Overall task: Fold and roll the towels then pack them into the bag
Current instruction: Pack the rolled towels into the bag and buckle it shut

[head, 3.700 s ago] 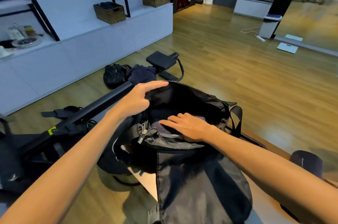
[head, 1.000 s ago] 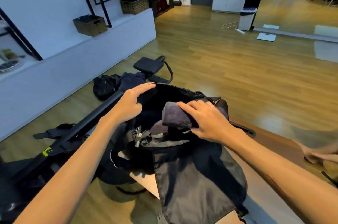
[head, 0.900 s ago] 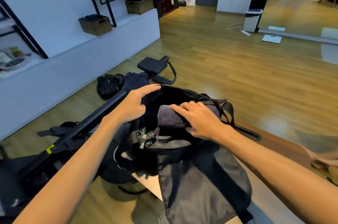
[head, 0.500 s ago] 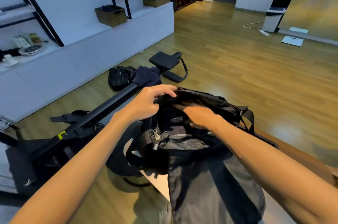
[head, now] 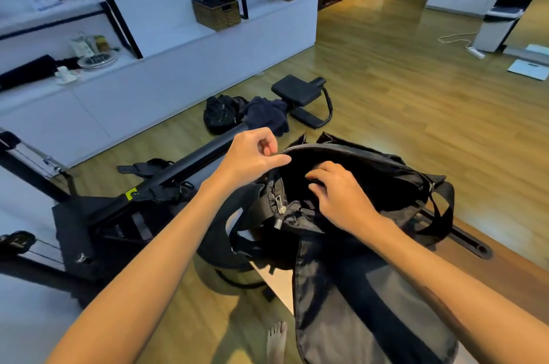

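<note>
A black bag (head: 371,289) lies on a wooden table (head: 511,271) with its mouth gaping away from me. My left hand (head: 255,156) pinches the far left rim of that mouth between thumb and curled fingers and holds it up. Over the opening, my right hand (head: 338,197) has its fingers bent, their tips touching the dark inside; nothing shows in its grip. No towel can be made out inside the dark bag. A zipper pull (head: 279,215) hangs at the left corner of the mouth.
A black exercise machine's rail (head: 184,167) runs across the floor to the left. A dark cloth (head: 267,117) and a small black bag (head: 222,114) lie by its seat (head: 297,90). White shelving with wicker baskets (head: 217,11) lines the wall. My bare foot (head: 276,340) stands below the table edge.
A second ago my right hand held a grey rolled towel at the bag's mouth. It pushed the towel inside, out of sight, then drew back to the opening. My left hand shifted to a pinch.
</note>
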